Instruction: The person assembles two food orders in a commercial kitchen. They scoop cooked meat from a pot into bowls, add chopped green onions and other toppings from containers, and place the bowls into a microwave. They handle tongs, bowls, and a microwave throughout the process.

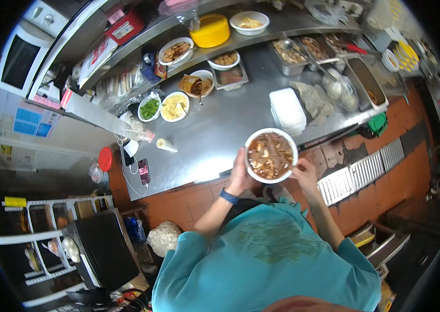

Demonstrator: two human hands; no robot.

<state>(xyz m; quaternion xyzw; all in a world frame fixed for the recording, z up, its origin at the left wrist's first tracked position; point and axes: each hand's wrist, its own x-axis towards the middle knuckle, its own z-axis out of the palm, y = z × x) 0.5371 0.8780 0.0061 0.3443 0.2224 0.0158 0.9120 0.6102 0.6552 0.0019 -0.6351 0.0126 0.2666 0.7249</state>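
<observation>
A white bowl filled with brown broth, sliced meat and pale pieces is held level in front of my body, by the front edge of the steel counter. My left hand, with a dark blue band on the wrist, grips the bowl's left side. On the opposite side, my right hand has its fingers closed at the rim. Just beyond the bowl lies a stack of white rectangular lids or trays. A crumpled grey cloth rests beside that stack.
The steel counter holds bowls of chopped greens, minced garlic and dark sauce. A phone with a cable lies at its left end. Metal food pans stand at the right. A floor drain grate crosses the red tiles.
</observation>
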